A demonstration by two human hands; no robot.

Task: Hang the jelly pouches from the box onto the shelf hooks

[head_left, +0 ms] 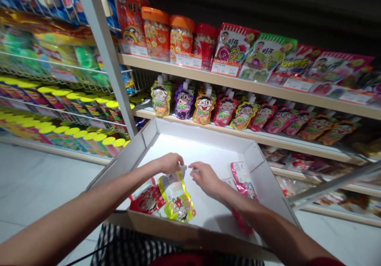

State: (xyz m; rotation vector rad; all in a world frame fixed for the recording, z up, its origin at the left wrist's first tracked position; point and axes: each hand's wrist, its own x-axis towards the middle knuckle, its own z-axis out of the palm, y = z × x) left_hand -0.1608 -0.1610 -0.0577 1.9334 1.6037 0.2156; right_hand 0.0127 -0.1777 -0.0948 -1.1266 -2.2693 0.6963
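Two hands work inside one white carton [208,234]. The left hand [172,163], fingers curled, is at the top of one yellow pouch [175,197]; grip cannot be confirmed. The right hand [205,178] is empty, fingers parted. Three lidded jars [156,33] stand on the upper shelf [253,81].

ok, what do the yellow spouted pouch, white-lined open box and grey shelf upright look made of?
Yellow spouted pouch: glossy plastic film, possibly foil-laminated; bright highlights, crinkled surface.
White-lined open box: probably cardboard, matte; brown outer front, folded-looking corners.
Grey shelf upright: likely painted metal, smooth; straight, uniform edges. Coated plastic can't be excluded.
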